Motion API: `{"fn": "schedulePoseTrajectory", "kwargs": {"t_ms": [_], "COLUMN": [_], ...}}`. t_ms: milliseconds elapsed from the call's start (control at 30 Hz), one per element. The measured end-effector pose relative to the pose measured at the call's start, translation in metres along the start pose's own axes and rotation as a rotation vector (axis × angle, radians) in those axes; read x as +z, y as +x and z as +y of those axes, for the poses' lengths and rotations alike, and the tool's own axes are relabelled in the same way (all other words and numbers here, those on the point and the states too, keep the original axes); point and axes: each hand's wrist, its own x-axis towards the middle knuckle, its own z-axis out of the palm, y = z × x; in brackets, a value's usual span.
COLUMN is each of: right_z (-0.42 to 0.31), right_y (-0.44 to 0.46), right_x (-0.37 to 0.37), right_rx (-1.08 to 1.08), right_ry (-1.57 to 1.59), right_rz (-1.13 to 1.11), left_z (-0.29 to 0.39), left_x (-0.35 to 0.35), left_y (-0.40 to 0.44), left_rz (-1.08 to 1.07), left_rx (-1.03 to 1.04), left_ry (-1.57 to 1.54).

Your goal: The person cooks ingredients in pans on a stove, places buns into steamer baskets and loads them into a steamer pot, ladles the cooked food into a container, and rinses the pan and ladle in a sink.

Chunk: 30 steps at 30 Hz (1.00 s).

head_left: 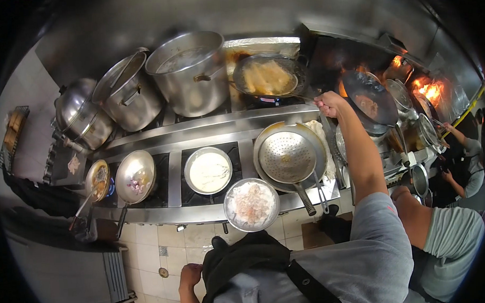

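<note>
My right hand (330, 104) reaches far forward and grips a long handle. That handle runs to a round skimmer (291, 90) in the wok (242, 71) on the back burner. Long golden fried pieces (269, 77) lie in it, over hot oil. A small blue flame burns underneath. Down at my left side, away from the stove, hangs my left hand (191, 274) with its fingers curled in; I see nothing in it. In front of my body, a metal bowl (229, 218) of white powder with breaded pieces sits at the stove's front edge.
Tall stockpots (189, 89) line the back left. Nearer are two frying pans (118, 174), a pot of white batter (208, 170) and a perforated strainer (287, 157) over a larger pan. At right, a co-worker's arm (457, 184) is near dark woks (370, 101) and high flames (430, 91).
</note>
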Motion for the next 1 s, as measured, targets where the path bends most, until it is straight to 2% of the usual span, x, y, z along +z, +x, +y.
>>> {"fn": "schedulePoseTrajectory", "kwargs": {"t_ms": [67,167,233,267,333,400,433,567,633,767,833,1000], "right_z": [0.000,0.005,0.009,0.011,0.018,0.024,0.028,0.039,0.041,0.036,0.033,0.031], "right_y": [0.008,0.017,0.021,0.022,0.026,0.026,0.025,0.025,0.024,0.019,0.016,0.024], "right_x": [-0.002,-0.002,0.001,0.002,0.002,0.006,0.009,0.013,0.015,0.015,0.018,0.024], "right_rx": [0.032,0.098,0.097,0.097,0.082,0.069,0.055,0.014,-0.014,-0.076,-0.083,-0.118], "right_ry": [0.007,0.135,0.167,0.200,0.257,0.316,0.345,0.381,0.347,0.184,0.156,0.154], "right_rz": [-0.094,-0.128,-0.144,-0.159,-0.170,-0.187,-0.149,-0.095,-0.072,-0.017,0.005,0.084], "left_z": [0.003,0.014,0.026,0.023,0.006,-0.008,-0.009,-0.007,-0.006,-0.006,-0.004,-0.010], "left_x": [-0.003,-0.008,-0.012,-0.009,0.008,0.020,0.020,0.019,0.019,0.017,0.013,0.023], "left_y": [0.002,0.001,-0.002,-0.002,-0.002,0.001,0.002,-0.001,-0.004,-0.004,-0.002,0.007], "left_rz": [-0.076,-0.033,0.069,0.069,0.077,0.033,-0.013,-0.021,0.123,0.110,-0.041,-0.008], "left_rx": [-0.036,-0.094,-0.222,-0.221,-0.093,-0.147,-0.198,-0.180,0.054,0.014,-0.156,-0.112], "left_ry": [0.015,-0.121,-0.258,-0.257,-0.179,-0.176,-0.175,-0.157,-0.065,-0.053,-0.105,-0.158]}}
